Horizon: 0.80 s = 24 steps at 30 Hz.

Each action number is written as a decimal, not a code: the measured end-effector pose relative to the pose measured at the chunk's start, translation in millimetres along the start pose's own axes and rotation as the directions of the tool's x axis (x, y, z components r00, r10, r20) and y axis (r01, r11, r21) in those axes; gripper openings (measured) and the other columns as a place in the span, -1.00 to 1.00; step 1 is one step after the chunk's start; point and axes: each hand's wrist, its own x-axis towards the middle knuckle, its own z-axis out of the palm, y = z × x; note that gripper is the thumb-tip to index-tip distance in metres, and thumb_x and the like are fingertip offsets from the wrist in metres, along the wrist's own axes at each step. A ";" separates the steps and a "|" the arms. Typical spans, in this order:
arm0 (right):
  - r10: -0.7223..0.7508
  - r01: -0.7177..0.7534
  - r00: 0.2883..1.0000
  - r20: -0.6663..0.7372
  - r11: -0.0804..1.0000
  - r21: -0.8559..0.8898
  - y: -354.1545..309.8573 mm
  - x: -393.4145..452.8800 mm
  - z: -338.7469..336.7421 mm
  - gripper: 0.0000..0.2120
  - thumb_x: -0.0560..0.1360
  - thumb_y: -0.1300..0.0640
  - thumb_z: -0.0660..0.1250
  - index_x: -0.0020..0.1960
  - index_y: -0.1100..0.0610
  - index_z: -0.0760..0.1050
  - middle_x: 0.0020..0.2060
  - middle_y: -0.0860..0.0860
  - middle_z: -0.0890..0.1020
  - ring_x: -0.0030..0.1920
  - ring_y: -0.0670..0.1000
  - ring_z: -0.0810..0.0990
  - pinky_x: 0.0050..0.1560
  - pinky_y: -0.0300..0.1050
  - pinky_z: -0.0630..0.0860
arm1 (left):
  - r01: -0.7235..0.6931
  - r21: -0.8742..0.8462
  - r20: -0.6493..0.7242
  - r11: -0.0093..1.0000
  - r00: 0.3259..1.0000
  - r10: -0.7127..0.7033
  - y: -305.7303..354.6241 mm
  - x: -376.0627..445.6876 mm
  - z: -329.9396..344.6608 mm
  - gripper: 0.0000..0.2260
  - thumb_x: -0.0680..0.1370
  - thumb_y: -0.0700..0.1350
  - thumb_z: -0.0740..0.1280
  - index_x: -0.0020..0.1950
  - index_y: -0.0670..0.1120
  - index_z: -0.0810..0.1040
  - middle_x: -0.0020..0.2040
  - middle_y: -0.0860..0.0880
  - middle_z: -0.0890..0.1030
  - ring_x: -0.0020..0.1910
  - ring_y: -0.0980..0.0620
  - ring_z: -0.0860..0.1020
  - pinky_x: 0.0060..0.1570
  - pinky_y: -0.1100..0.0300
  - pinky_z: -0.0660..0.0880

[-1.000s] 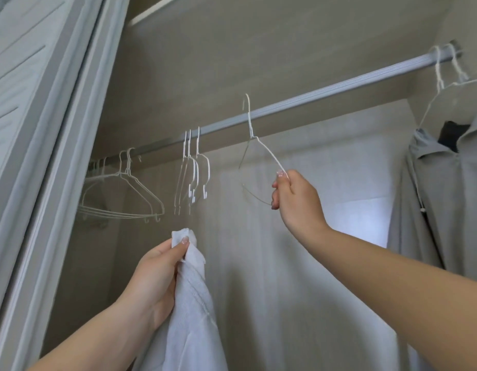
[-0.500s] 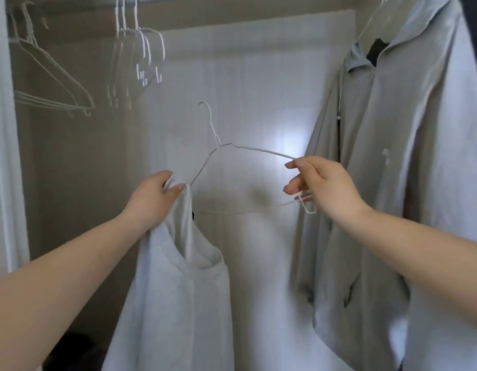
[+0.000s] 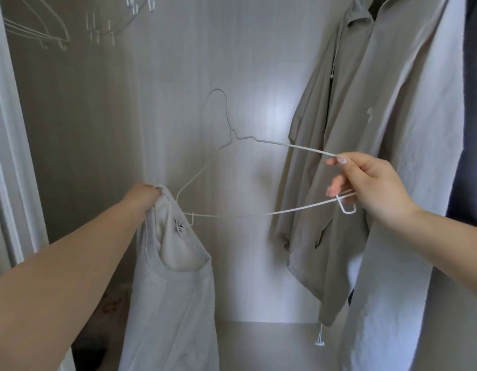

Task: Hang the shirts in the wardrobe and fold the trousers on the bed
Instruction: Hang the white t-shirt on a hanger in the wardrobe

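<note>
White wire hanger (image 3: 233, 167) is light and springy; your right hand (image 3: 371, 187) pinches its right end. Left of the hanger, your left hand (image 3: 142, 195) grips the soft, limp white shirt (image 3: 173, 290) at its collar; keep hold there

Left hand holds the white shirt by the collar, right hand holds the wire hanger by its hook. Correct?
Not quite. The head view shows the right hand gripping the wire hanger at its right shoulder end, not by the hook, which stands free. The rest holds: the left hand holds the white shirt by the collar.
</note>
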 end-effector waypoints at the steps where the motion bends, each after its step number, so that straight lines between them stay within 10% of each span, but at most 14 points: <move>1: 0.002 -0.002 1.000 -0.013 1.000 0.010 1.5 -2.1 -3.4 -0.74 0.64 0.09 0.12 -0.09 -0.01 0.55 -0.49 -0.01 0.63 -0.42 -0.12 0.62 -0.48 -0.37 0.45 | 0.024 0.013 -0.029 1.000 0.999 -0.024 -3.6 1.5 -0.4 -0.74 0.62 -0.24 0.20 0.21 -0.36 0.52 0.25 -0.32 0.52 0.25 -0.23 0.48 0.16 0.10 0.36; 11: 0.017 -0.018 1.000 0.006 0.997 0.070 8.9 -12.1 -13.3 -0.74 0.64 0.08 0.13 -0.09 0.01 0.57 -0.50 0.04 0.60 -0.46 -0.09 0.59 -0.46 -0.33 0.48 | 0.008 -0.095 -0.219 0.995 0.975 -0.028 -11.9 4.7 8.6 -0.80 0.56 -0.18 0.31 0.12 -0.20 0.64 0.11 -0.20 0.64 0.05 -0.13 0.56 -0.10 0.23 0.31; 24: -0.037 0.033 0.999 0.041 0.995 0.091 25.1 -9.1 17.8 -0.75 0.63 0.09 0.15 -0.11 -0.01 0.56 -0.51 0.03 0.60 -0.46 -0.08 0.59 -0.41 -0.29 0.53 | -0.275 -0.156 -0.078 0.949 0.961 0.266 33.1 -19.0 38.0 -0.93 0.53 -0.14 0.37 -0.14 -0.03 0.62 -0.14 -0.03 0.61 -0.09 -0.01 0.55 -0.09 0.22 0.40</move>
